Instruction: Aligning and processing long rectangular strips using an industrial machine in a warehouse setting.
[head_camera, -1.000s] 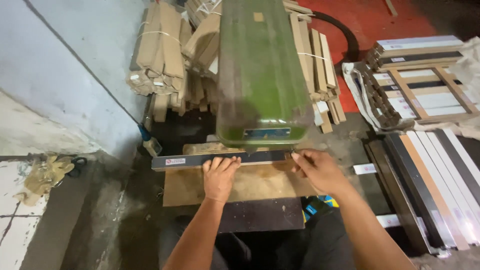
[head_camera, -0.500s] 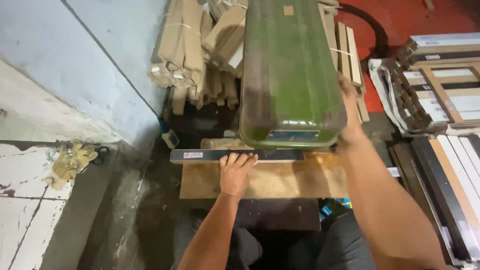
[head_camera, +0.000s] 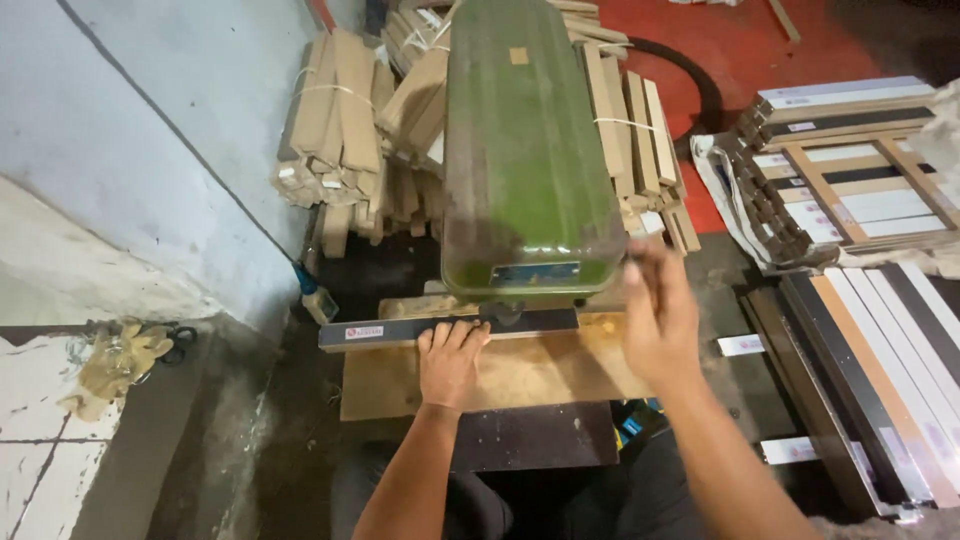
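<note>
Only left hand (head_camera: 450, 362) on strip (head_camera: 450, 329) edge.

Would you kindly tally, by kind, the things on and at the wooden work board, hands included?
Dark moulding strip: 1
Green machine housing: 1
Wooden work board: 1
Hands: 2, left hand pressing on the strip, right hand raised beside the housing
Total: 5

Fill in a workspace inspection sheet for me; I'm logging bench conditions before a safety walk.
Surface: worn wooden board under a green machine housing.
Job's things: dark strip lying across the board.
Clutter: bundled wooden sticks behind; flat moulding lengths at right.
Grippers: left hand pressing the strip; right hand raised, blurred, empty.
Cables: black hose on the red floor.
Surroundings: grey wall; rag at left.
</note>
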